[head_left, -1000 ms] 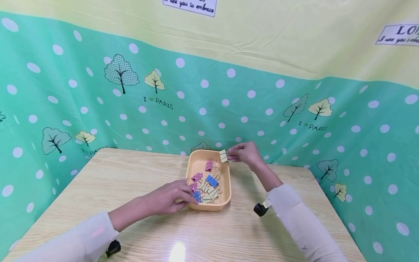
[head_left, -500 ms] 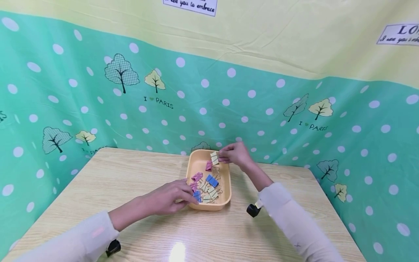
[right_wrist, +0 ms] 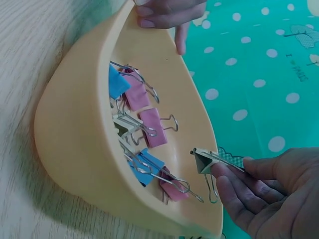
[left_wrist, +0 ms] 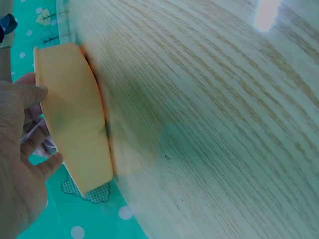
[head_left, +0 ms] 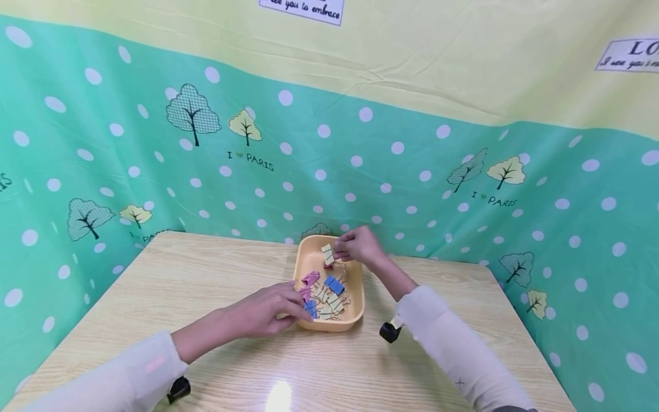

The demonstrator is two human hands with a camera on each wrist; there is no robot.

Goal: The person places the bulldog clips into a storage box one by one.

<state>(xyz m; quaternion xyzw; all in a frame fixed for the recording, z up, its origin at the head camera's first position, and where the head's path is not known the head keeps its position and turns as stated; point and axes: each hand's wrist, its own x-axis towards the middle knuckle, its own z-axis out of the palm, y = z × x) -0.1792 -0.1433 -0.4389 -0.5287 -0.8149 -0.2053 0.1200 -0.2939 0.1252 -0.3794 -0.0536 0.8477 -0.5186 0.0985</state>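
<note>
A pale orange plastic box [head_left: 329,326] stands on the table with pink, blue and cream binder clips inside. My left hand [head_left: 269,312] grips the box's near left rim; in the right wrist view its fingertips [right_wrist: 159,21] reach over the edge. My right hand [head_left: 360,246] holds a cream binder clip [right_wrist: 205,162] by a wire handle, between thumb and fingers, above the far end of the box. Under that clip a pink binder clip [right_wrist: 173,189] is partly hidden in the head view. A blue binder clip [head_left: 334,284] lies near the middle, with several cream clips at the near end.
The wooden table [head_left: 216,257] extends on both sides of the box and in front of it. Close behind stands a green and yellow curtain [head_left: 360,160] with white dots. Black wrist-worn devices hang below both sleeves.
My right hand has carried the cream binder clip leftward from the box's far right rim to over its far end, covering part of a pink clip. The left hand stays on the rim.
</note>
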